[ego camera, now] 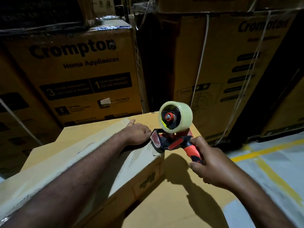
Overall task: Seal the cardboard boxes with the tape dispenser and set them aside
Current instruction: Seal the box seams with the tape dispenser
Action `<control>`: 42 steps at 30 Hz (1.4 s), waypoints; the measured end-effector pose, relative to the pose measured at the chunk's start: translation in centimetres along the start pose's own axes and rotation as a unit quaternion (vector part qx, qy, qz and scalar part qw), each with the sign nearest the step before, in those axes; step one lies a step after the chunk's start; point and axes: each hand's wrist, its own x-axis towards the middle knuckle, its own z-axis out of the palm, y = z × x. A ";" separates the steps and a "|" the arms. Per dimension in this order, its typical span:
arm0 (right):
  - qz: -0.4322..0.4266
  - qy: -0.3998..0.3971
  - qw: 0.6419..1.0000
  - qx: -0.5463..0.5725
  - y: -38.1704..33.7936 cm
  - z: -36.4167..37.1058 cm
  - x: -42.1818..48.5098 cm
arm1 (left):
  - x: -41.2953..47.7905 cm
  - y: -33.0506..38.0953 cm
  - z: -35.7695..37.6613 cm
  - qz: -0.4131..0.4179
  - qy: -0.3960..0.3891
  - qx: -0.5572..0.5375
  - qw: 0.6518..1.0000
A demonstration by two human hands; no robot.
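A brown cardboard box (pixel 85 155) lies in front of me on top of a larger flat carton (pixel 177 199). A strip of clear tape runs along its top. My left hand (pixel 136 133) presses flat on the box top near its far right corner. My right hand (pixel 209 167) grips the red and black handle of the tape dispenser (pixel 171 140). The dispenser carries a roll of clear tape (pixel 179 116). Its blade end touches the box's right top edge, just beside my left hand.
Tall stacked Crompton cartons (pixel 79 71) stand close behind the box, and strapped cartons (pixel 230 71) rise at the back right. A grey floor with yellow lines (pixel 269 163) opens to the right.
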 end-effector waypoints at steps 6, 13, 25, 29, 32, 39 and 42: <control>0.003 0.013 1.000 -0.012 1.8 1.5 -3.6 | -0.9 -0.7 0.5 -0.003 0.059 0.017 0.998; -0.005 0.032 0.999 0.012 2.7 2.2 -4.2 | -1.6 4.6 -0.1 0.050 0.043 -0.060 0.996; 0.000 0.043 0.998 0.043 5.2 4.6 -5.9 | -0.1 3.8 0.5 0.068 -0.104 -0.072 0.990; 0.004 0.045 0.998 0.054 5.5 5.1 -6.7 | -0.2 4.1 0.6 0.063 -0.112 -0.067 0.989; 0.016 0.051 0.997 0.053 5.9 5.6 -7.4 | -0.8 5.4 0.1 0.071 -0.113 -0.056 0.989; 0.025 0.055 0.997 0.045 6.2 7.1 -7.0 | -1.8 6.2 -0.8 0.064 -0.116 -0.051 0.990; 0.017 0.059 0.997 0.044 6.2 7.3 -6.6 | -2.2 5.8 -1.4 0.080 -0.148 -0.121 0.978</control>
